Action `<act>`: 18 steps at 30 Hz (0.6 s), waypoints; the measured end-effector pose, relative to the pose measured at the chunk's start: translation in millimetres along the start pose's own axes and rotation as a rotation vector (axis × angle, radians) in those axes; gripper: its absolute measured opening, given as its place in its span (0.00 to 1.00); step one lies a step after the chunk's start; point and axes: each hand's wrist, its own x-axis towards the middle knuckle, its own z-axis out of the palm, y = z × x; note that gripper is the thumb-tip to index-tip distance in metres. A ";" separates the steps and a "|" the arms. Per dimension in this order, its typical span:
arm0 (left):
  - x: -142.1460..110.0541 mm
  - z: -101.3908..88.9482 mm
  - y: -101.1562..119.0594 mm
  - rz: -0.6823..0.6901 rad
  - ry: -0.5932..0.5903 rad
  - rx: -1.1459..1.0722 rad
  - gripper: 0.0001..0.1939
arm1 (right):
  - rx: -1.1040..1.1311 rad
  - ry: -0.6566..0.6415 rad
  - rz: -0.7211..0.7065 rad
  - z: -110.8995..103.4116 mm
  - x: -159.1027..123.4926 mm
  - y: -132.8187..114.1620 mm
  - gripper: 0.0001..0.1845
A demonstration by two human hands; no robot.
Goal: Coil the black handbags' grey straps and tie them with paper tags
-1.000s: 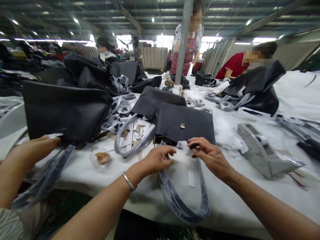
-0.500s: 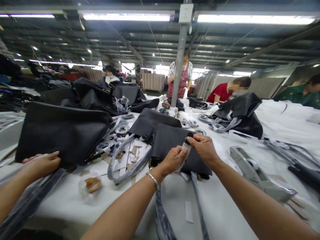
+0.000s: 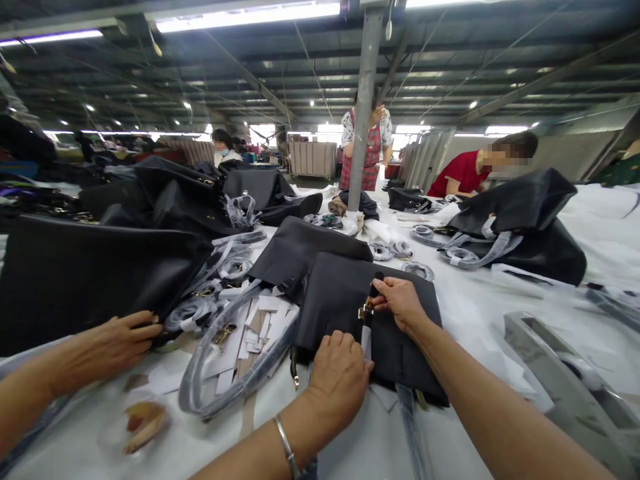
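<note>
A black handbag (image 3: 327, 293) lies flat on the table in front of me. On its front is a short black strap (image 3: 367, 340) with a gold buckle (image 3: 364, 310); its lower part is wrapped in pale film. My right hand (image 3: 403, 303) pinches the strap's dark upper end beside the buckle. Lower on the bag, my left hand (image 3: 340, 370), with a bangle at the wrist, is closed at the strap's wrapped end, its fingertips partly hidden. Film-wrapped handles (image 3: 413, 420) trail from the bag toward me.
Another person's hand (image 3: 117, 347) touches a large black bag (image 3: 85, 280) at left. White paper pieces (image 3: 255, 333) and wrapped straps lie between. A grey tape dispenser (image 3: 555, 387) stands at right. Behind are more bags (image 3: 520, 213), a pole (image 3: 363, 113) and several people.
My hands have brought the strap down onto the bag front, where the gold buckle now shows. My left hand moved lower. The other person's hand shifted right, and the view shifted.
</note>
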 end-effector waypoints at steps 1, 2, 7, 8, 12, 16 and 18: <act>2.1 -0.9 -0.1 -0.021 0.007 0.034 0.12 | 0.011 -0.004 0.028 1.9 3.0 5.9 0.16; 5.7 -1.6 -0.6 -0.034 0.027 0.054 0.15 | 0.012 -0.006 0.049 3.7 5.6 11.4 0.16; 29.1 -1.5 -8.2 0.144 -0.029 0.031 0.33 | -0.106 -0.070 0.068 6.7 16.4 27.2 0.10; 31.2 -1.1 -10.4 0.181 -0.068 0.012 0.29 | -0.149 -0.095 0.054 5.2 18.2 28.0 0.07; 27.0 0.4 -18.2 0.220 -0.137 -0.055 0.23 | -0.343 -0.176 -0.043 -3.3 22.5 26.7 0.08; 19.3 0.0 -19.5 0.200 -0.104 -0.104 0.21 | -0.470 -0.233 -0.104 -3.1 20.2 25.4 0.07; 18.8 -1.4 -18.6 0.189 -0.089 -0.115 0.20 | -0.505 -0.237 -0.118 -0.9 17.6 26.2 0.08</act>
